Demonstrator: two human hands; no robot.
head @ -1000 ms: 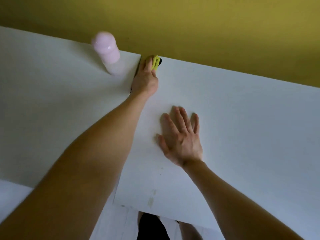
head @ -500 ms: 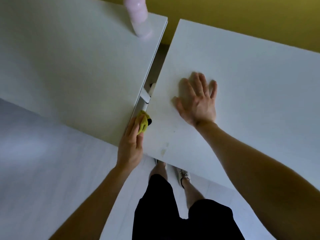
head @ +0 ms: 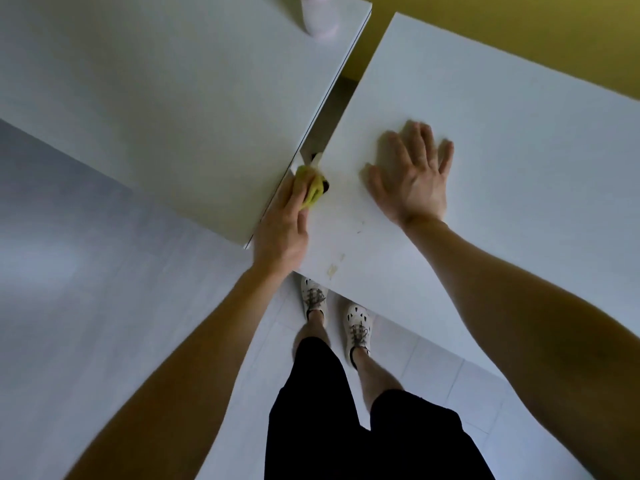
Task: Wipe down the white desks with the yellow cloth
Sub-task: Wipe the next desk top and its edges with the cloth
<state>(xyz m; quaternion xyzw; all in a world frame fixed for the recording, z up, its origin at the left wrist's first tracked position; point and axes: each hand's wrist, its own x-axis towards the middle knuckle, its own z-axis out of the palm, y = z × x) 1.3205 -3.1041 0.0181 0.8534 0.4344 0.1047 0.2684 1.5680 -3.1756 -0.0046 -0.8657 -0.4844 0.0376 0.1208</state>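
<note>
Right bench [head: 519, 150], largest exposure: the right hand [head: 412, 181] lies flat on its top, fingers [head: 420, 140] straight and spread, holding nothing, apparently bracing. If weight comes onto that palm while the other hand pushes at the side edge, the bench could shift and alter the gap [head: 341, 98] between the two tops; judged the main risk, since the left hand works in that gap. Left bench [head: 156, 116]: a pale bottle [head: 318, 19], blurred and cut off by the frame, stands at its far corner just beside the gap; a jolt to either bench could tip it over the edge. Left hand [head: 280, 230]: its fingers are closed on the yellow cloth [head: 310, 187], which is bunched into a small wad at the near end of the gap, against the right bench's side edge. A wad that small covers little surface and could slip from the grip down to the floor [head: 69, 271]. Yellowish marks [head: 332, 268] near the right bench's front edge lie apart from the cloth and may be passed over. Surroundings: a yellow wall [head: 519, 29] behind both benches; the person's white shoes [head: 358, 327] on the floor at the right bench's front corner. Obstructions: the bottle occupies part of the left bench, and the braced right hand covers part of the right one. A dark patch touching the cloth cannot be identified.
</note>
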